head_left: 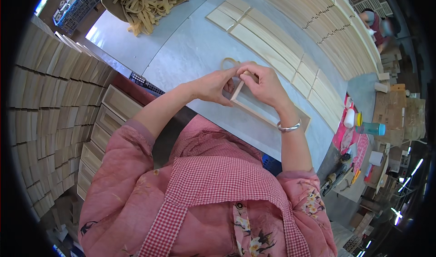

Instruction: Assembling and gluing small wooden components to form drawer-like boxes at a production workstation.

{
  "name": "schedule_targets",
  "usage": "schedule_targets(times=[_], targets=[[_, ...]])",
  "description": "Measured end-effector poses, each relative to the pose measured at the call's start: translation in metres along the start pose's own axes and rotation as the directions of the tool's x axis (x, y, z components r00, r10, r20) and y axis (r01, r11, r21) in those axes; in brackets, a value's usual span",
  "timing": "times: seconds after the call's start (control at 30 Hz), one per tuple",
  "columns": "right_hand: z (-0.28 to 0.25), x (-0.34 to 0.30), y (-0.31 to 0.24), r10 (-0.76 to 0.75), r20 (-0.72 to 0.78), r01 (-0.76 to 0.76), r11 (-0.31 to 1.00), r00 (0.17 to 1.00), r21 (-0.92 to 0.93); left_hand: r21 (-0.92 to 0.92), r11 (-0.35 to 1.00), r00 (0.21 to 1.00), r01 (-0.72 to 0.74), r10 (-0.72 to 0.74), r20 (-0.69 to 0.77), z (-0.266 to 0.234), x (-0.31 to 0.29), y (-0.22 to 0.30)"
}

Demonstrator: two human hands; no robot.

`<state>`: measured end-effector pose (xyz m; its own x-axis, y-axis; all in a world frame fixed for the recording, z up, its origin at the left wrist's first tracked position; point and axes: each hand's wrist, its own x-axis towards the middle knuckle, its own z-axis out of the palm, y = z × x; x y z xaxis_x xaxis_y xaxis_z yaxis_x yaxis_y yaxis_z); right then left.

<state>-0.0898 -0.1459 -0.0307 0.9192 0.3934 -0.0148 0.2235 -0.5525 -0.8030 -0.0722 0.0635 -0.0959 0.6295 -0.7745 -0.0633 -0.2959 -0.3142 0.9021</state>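
A shallow wooden frame (255,114) is being held above the near edge of a grey table (181,57). Its short left end is being spanned by the left hand (212,85), with the thumb being kept at the near corner. The far left corner is being gripped by the right hand (265,83), whose thumb and fingers are being curled closely round it. Just beyond the left fingers, a loop of tan band (228,58) is being shown; whether it is being pinched cannot be told. A silver bracelet (289,127) is being worn on the right wrist, and a red checked apron (222,177) over the pink clothing. Farther out, a row of pale wooden strips (268,41) is being bound together by bands on the table, and behind it a long stack of wood (313,12) is being supported. At the far left, a heap of tan bands (156,3) is being spilled from a container (109,3). The left side is being lined by piled wooden pieces (54,96).
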Motion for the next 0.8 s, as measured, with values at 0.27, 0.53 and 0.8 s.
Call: schedule_targets(times=[0.27,0.53,0.8], targets=[[0.003,-0.036,-0.018,0.026,-0.163,-0.056,0.982,0.986,-0.181,0.034,0.997,0.995,-0.069,0.072,-0.068,0.003,0.004,-0.004],[0.043,-0.079,-0.061,-0.009,-0.077,-0.020,0.929,0.997,-0.369,0.215,0.961,0.965,-0.175,0.211,-0.157,0.008,0.003,-0.013],[0.045,-0.162,-0.021,0.102,-0.193,-0.175,0.894,0.976,-0.413,0.430,0.894,0.976,-0.125,0.189,-0.109,0.004,0.011,-0.006]])
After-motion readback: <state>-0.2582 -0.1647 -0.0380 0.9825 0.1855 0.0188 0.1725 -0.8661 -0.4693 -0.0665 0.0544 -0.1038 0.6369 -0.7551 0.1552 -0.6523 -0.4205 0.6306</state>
